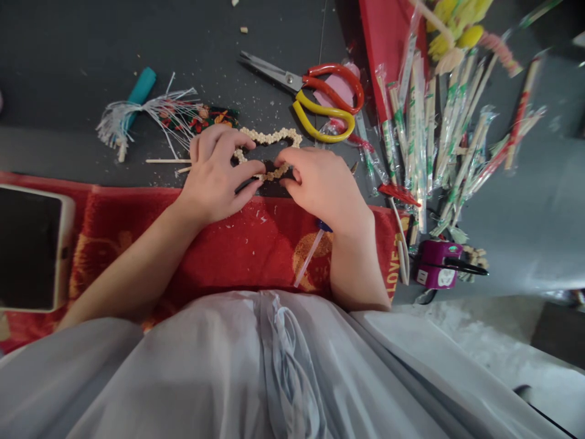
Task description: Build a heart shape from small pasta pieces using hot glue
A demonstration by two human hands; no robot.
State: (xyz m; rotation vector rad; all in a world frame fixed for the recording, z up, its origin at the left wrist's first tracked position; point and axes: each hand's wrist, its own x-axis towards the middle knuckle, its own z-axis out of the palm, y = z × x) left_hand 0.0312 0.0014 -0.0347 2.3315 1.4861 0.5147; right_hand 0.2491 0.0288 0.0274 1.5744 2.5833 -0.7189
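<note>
A loop of small pale bead-like pieces [271,136] lies on the dark table between my hands. My left hand [214,164] rests over its left side, the fingers bent around the edge. On the loop's lower right, my right hand [322,183] pinches the beaded strip between thumb and fingers. Just beyond the loop lie scissors [297,82] with one red and one yellow handle, blades apart. Beside my left hand are a thin wooden stick [167,161] and a bundle of white strings [150,113] over a teal cylinder [142,85].
Several wrapped chopsticks [415,122] are spread at the right, near a red sheet [388,36] and yellow fuzzy pieces [457,24]. A purple box [439,263] sits at the table edge. A red towel [237,244] lies before me, with a tablet [31,244] at left.
</note>
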